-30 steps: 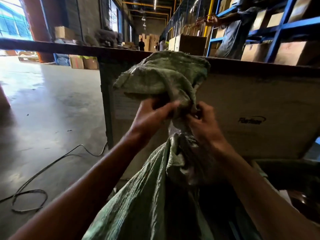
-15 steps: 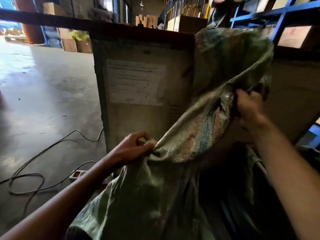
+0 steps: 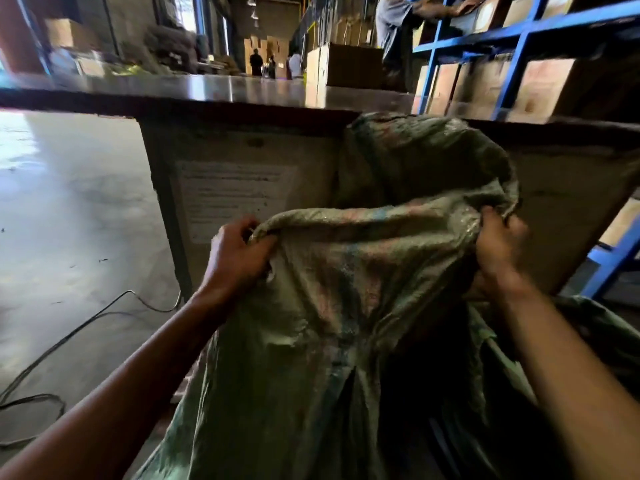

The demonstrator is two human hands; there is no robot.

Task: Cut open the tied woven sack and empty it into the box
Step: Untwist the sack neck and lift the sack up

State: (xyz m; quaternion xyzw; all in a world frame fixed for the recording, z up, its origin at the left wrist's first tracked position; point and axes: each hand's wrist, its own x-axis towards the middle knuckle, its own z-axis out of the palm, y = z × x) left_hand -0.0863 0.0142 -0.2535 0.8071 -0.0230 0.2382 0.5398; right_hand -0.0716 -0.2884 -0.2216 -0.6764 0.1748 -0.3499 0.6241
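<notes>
A green woven sack (image 3: 346, 306) stands in front of me, its mouth open and spread wide. My left hand (image 3: 239, 258) is closed on the near left rim of the mouth. My right hand (image 3: 498, 251) grips the right rim. The far flap of the sack rises and leans against the tall cardboard box (image 3: 235, 188), whose dark top edge runs across the view above my hands. What the sack holds is hidden by its folds.
Black cables (image 3: 52, 344) lie on the concrete floor at the left. Blue shelving (image 3: 519, 39) with cartons stands at the right, where a person (image 3: 394, 26) reaches into a shelf. More people stand far down the aisle.
The tied neck I held with both hands close together is now open. My hands have moved apart and spread the sack's mouth wide, the right hand lower than half a second ago.
</notes>
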